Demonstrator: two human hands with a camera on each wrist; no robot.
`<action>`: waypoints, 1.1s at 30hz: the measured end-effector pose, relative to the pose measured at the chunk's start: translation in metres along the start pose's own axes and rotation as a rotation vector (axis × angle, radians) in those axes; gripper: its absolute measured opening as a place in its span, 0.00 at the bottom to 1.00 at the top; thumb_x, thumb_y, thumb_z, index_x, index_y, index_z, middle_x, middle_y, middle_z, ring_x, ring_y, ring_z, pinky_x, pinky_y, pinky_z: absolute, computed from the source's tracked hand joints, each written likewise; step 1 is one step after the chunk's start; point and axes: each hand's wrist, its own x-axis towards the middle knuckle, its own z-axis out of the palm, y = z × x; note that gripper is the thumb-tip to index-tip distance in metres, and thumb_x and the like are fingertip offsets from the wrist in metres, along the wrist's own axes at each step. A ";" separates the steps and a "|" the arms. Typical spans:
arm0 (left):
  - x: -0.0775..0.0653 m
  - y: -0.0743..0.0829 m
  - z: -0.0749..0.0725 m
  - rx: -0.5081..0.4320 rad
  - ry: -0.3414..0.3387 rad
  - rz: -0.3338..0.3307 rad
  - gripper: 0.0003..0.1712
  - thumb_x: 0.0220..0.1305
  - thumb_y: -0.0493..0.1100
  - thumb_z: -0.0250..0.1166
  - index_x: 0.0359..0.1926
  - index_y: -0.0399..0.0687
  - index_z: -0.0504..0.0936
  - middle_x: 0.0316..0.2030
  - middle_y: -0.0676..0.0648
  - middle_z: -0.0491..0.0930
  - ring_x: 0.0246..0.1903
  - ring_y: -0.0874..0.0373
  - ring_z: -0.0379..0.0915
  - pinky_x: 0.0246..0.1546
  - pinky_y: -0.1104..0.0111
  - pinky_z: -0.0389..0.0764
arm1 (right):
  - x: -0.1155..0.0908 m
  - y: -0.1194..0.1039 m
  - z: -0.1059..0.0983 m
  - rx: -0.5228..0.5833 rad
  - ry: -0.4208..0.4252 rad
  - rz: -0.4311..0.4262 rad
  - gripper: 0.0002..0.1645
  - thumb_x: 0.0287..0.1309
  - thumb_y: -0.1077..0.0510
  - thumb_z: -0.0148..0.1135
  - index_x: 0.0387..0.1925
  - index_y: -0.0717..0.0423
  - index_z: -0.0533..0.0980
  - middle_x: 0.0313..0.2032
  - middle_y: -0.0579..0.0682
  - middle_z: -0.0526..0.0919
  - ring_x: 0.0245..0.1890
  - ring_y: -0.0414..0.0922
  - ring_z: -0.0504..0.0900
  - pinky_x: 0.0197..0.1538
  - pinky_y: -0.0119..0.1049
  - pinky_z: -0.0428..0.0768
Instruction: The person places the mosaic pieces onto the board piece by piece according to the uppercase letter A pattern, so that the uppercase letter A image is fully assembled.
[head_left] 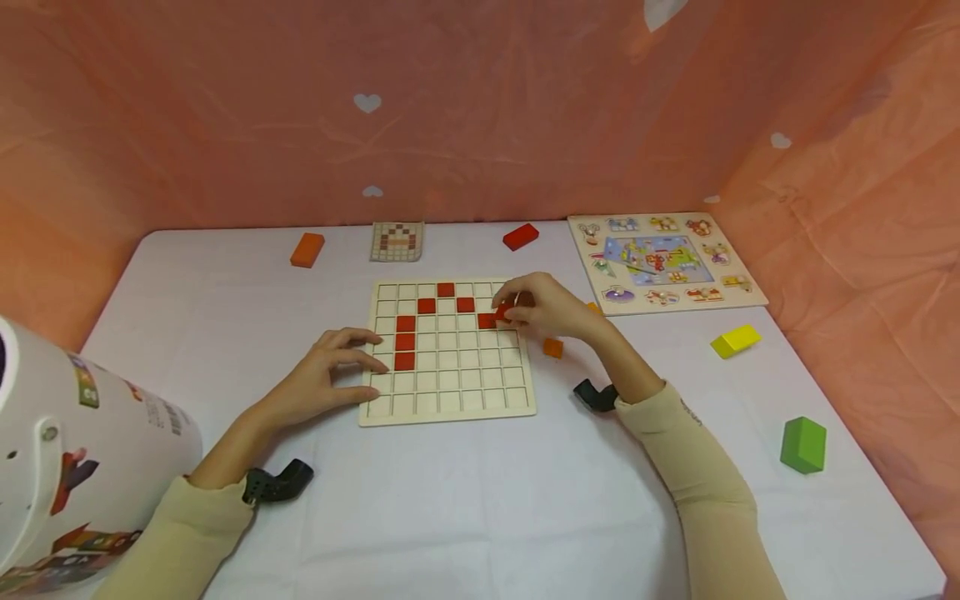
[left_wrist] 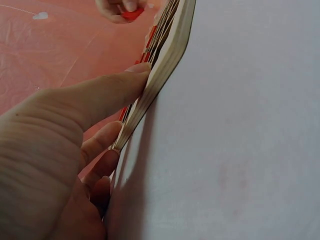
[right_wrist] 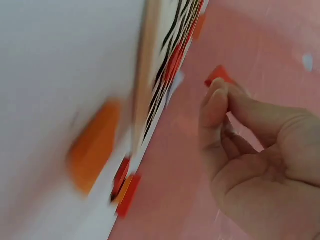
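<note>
A pale grid board (head_left: 459, 382) lies flat on the table, several red square tiles (head_left: 405, 342) set in its cells. My left hand (head_left: 326, 371) touches the board's left side, fingers spread and thumb near the front corner. Over the board's upper right, my right hand (head_left: 551, 307) pinches a red tile (right_wrist: 218, 75) between thumb and fingers, raised above the surface in the right wrist view. Just below it in the head view, another red tile (head_left: 486, 321) sits on the grid.
Beyond the board lie a small pattern card (head_left: 397, 242), an orange block (head_left: 307, 250) and a red block (head_left: 521, 237). A picture puzzle board (head_left: 720, 296), a yellow block (head_left: 736, 341) and a green block (head_left: 803, 445) are to the right. A white bucket (head_left: 112, 450) stands left.
</note>
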 end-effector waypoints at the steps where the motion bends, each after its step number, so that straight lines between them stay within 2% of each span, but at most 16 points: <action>1: 0.000 0.000 0.000 0.000 0.000 0.002 0.15 0.55 0.44 0.77 0.44 0.50 0.88 0.63 0.43 0.69 0.66 0.41 0.54 0.63 0.37 0.55 | 0.002 -0.004 0.004 0.022 -0.027 -0.008 0.09 0.63 0.71 0.62 0.44 0.66 0.82 0.40 0.57 0.83 0.31 0.49 0.77 0.39 0.34 0.75; 3: 0.000 0.000 0.000 -0.001 0.000 0.008 0.15 0.55 0.44 0.77 0.44 0.50 0.88 0.63 0.43 0.70 0.66 0.41 0.54 0.63 0.37 0.55 | 0.005 -0.009 0.011 0.028 -0.064 -0.012 0.11 0.63 0.71 0.61 0.45 0.66 0.83 0.42 0.56 0.83 0.30 0.48 0.77 0.37 0.34 0.75; 6: 0.001 0.000 0.000 -0.001 0.001 0.018 0.14 0.55 0.43 0.77 0.44 0.50 0.88 0.62 0.43 0.70 0.66 0.41 0.54 0.63 0.37 0.55 | 0.008 -0.009 0.019 0.007 -0.098 0.010 0.10 0.62 0.72 0.62 0.44 0.65 0.83 0.37 0.54 0.81 0.31 0.46 0.76 0.37 0.33 0.75; 11: 0.001 0.000 0.000 -0.007 0.000 0.023 0.14 0.55 0.43 0.77 0.44 0.50 0.88 0.62 0.43 0.70 0.65 0.42 0.55 0.62 0.37 0.55 | 0.009 -0.006 0.025 -0.030 -0.103 0.036 0.07 0.60 0.72 0.63 0.40 0.63 0.82 0.31 0.52 0.78 0.32 0.47 0.74 0.36 0.33 0.74; 21: 0.001 -0.002 0.000 -0.008 -0.001 0.026 0.14 0.55 0.43 0.77 0.44 0.50 0.88 0.63 0.43 0.70 0.66 0.41 0.55 0.63 0.37 0.55 | 0.006 -0.009 0.023 -0.109 -0.064 0.044 0.12 0.61 0.69 0.64 0.46 0.63 0.85 0.44 0.55 0.84 0.41 0.47 0.77 0.42 0.35 0.75; 24: 0.001 -0.002 0.000 -0.009 -0.001 0.030 0.14 0.55 0.43 0.77 0.44 0.50 0.88 0.62 0.43 0.70 0.66 0.41 0.55 0.63 0.37 0.54 | 0.004 -0.009 0.019 -0.077 -0.068 0.049 0.14 0.62 0.69 0.61 0.48 0.63 0.84 0.43 0.54 0.85 0.39 0.48 0.76 0.40 0.35 0.75; 27: 0.001 -0.002 0.000 -0.009 0.000 0.032 0.14 0.55 0.42 0.77 0.44 0.50 0.88 0.62 0.43 0.70 0.66 0.41 0.55 0.63 0.38 0.54 | 0.002 -0.003 0.009 -0.043 -0.030 0.058 0.14 0.63 0.69 0.60 0.49 0.64 0.83 0.40 0.54 0.84 0.37 0.49 0.77 0.41 0.38 0.76; 30: 0.001 -0.001 0.000 -0.006 0.002 0.035 0.14 0.55 0.43 0.77 0.44 0.51 0.88 0.62 0.43 0.70 0.65 0.41 0.55 0.63 0.38 0.54 | -0.001 0.010 -0.006 -0.022 0.038 0.062 0.14 0.61 0.71 0.61 0.49 0.68 0.82 0.39 0.58 0.85 0.40 0.52 0.79 0.47 0.43 0.78; 33: 0.001 -0.001 -0.001 -0.001 0.004 0.035 0.14 0.55 0.43 0.77 0.44 0.51 0.88 0.62 0.43 0.70 0.65 0.42 0.55 0.63 0.38 0.55 | -0.005 0.028 -0.021 0.012 0.075 0.083 0.14 0.60 0.74 0.60 0.48 0.72 0.80 0.44 0.64 0.84 0.48 0.57 0.80 0.55 0.49 0.77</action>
